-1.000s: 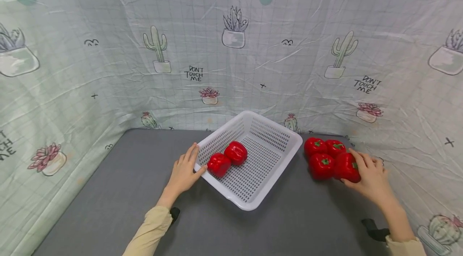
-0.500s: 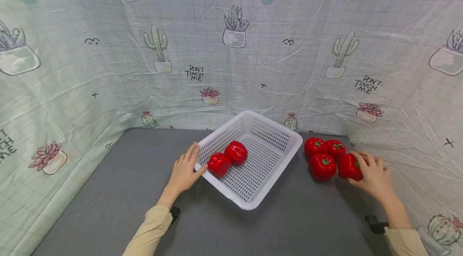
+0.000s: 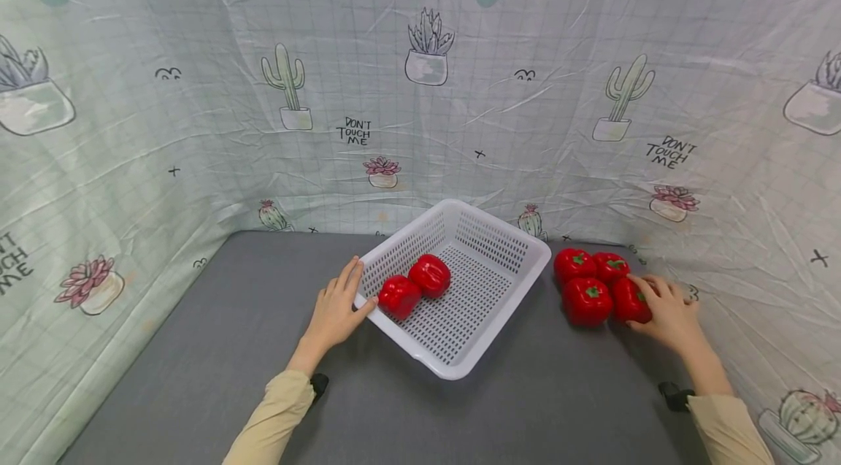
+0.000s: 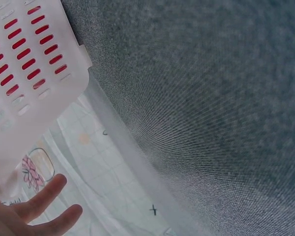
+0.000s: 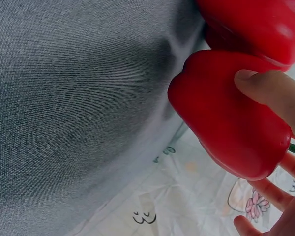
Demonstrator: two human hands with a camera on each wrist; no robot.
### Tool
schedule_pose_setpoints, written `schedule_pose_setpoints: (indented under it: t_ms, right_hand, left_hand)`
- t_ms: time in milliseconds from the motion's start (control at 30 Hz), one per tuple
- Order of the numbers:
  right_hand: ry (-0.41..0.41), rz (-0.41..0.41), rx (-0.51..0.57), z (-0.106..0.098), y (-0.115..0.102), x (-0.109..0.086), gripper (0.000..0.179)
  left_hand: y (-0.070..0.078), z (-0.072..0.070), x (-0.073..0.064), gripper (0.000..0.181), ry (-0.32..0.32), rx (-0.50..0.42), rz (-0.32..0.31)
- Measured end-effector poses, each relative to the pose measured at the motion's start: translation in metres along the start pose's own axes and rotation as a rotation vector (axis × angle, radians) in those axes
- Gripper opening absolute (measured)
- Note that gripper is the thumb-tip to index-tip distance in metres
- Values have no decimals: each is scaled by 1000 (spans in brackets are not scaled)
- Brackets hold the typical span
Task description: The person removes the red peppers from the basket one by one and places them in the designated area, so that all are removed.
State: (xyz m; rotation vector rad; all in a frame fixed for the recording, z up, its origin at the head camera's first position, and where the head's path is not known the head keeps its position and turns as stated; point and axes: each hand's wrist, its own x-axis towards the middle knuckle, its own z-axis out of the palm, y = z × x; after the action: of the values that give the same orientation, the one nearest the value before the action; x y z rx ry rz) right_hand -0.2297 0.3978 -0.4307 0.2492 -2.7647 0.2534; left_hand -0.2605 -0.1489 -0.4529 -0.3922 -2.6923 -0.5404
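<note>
In the head view my right hand [image 3: 670, 315] holds a red bell pepper [image 3: 631, 299] with thumb and fingers on opposite sides. The right wrist view shows the thumb laid along this pepper [image 5: 231, 113], which stands against another pepper [image 5: 260, 24]. Beside it are several peppers with green stems, among them a front one [image 3: 587, 301]. My left hand [image 3: 333, 312] rests at the left corner of a white perforated plastic basket [image 3: 489, 333], thumb and fingers straight along its rim. Inside lie two red bell peppers [image 3: 398, 296], close together near that corner.
A dark grey cloth-covered table [image 3: 525, 406] lies under everything. Behind and at both sides hangs a pale curtain [image 3: 368, 71] printed with cacti, meeting the table's back edge. The pepper cluster sits right of the basket, near the right curtain.
The held pepper shifted slightly right, away from the cluster, then came back left against it with my right hand. My left hand and the basket stayed put.
</note>
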Motion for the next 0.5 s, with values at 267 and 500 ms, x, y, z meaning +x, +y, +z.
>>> schedule_pose_setpoints:
  t_ms: [267,500]
  right_hand:
    - [-18,-24,-25,8,6,3,81]
    - [-90,-17,-62,10,7,5,81]
  left_hand:
    - [0,0,0,70,9,5,1]
    - [0,0,0,70,11,5,-1]
